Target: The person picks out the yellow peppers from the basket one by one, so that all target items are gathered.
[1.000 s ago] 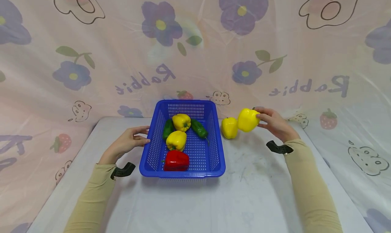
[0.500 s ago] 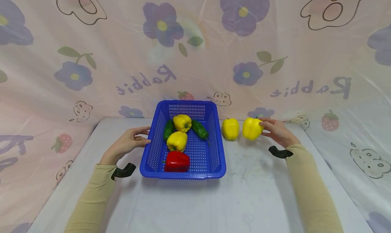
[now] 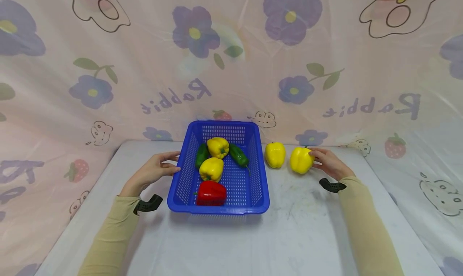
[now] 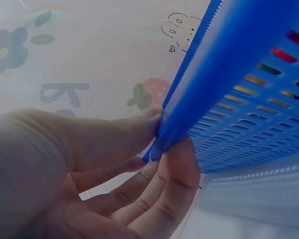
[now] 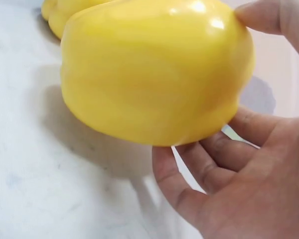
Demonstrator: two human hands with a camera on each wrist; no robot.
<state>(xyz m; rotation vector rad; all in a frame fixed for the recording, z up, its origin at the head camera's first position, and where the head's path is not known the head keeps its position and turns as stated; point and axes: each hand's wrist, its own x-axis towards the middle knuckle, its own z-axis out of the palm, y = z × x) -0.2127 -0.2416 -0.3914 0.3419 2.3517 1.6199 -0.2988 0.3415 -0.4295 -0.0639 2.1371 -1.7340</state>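
Observation:
My left hand (image 3: 151,172) pinches the left rim of a blue plastic basket (image 3: 265,187); in the left wrist view the thumb lies on the rim's outer side and the fingers curl beneath it. Inside the basket are two yellow bell peppers, one farther back (image 3: 218,147) and one nearer (image 3: 211,169), a red bell pepper (image 3: 212,193) and two green peppers (image 3: 238,155). To the right of the basket, my right hand (image 3: 330,163) holds a yellow bell pepper (image 3: 301,160) between thumb and fingers, at or just above the table. Another yellow bell pepper (image 3: 275,155) stands between it and the basket.
A white-covered table (image 3: 289,236) bears everything. Behind it hangs a pale curtain (image 3: 231,87) printed with flowers and rabbits, close to the basket's far edge. Each wrist wears a black camera mount (image 3: 148,204).
My right hand has lowered its yellow bell pepper and moved it slightly right, away from the other yellow one. The left hand stays on the basket rim; the head view shifts slightly.

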